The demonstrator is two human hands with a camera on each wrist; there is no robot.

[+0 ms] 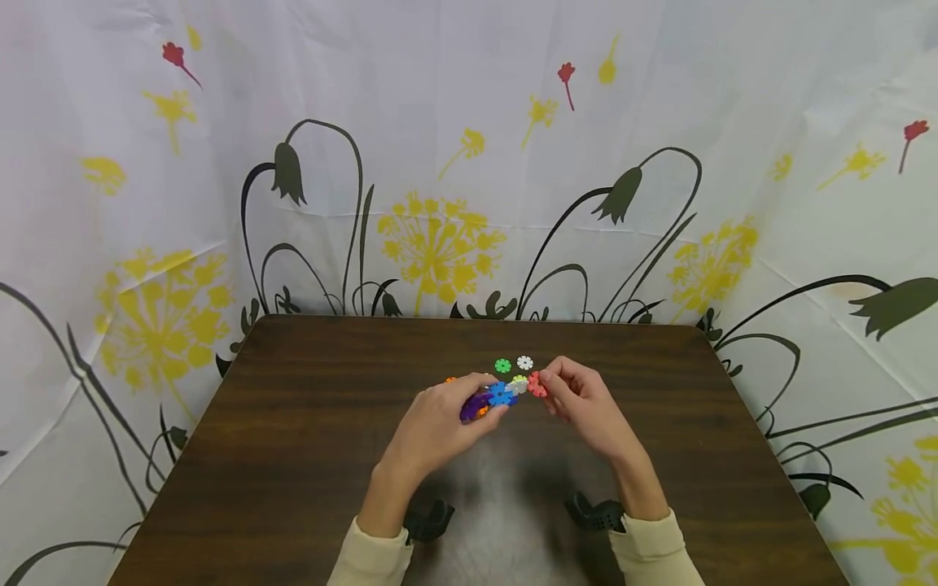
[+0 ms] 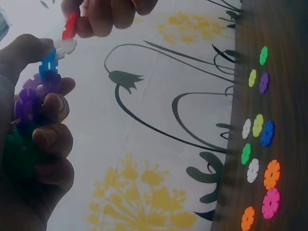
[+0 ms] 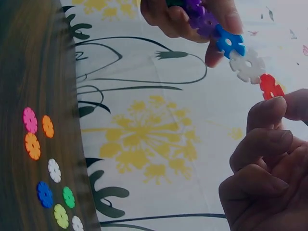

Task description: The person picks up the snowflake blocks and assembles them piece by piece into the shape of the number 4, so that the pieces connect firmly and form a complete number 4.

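Note:
My left hand (image 1: 436, 419) grips a chain of interlocking plastic discs with notched rims. In the left wrist view its green part (image 2: 24, 149) lies inside the palm, largely covered by the fingers. Purple discs (image 2: 30, 102) come after it, then a blue disc (image 3: 225, 48) by the thumb. A white disc (image 3: 239, 69) sticks out beyond the blue one, joined at its edge. Between thumb and forefinger my right hand (image 1: 586, 403) pinches a red disc (image 3: 270, 85), whose edge meets the white disc's rim. Both hands are raised above the table.
Several loose discs lie on the dark wooden table (image 1: 293, 456) beyond the hands, among them a green one (image 1: 502, 360), a pink one (image 3: 30, 115) and a dark blue one (image 3: 44, 188). A flower-printed curtain (image 1: 440, 98) hangs behind the table's far edge.

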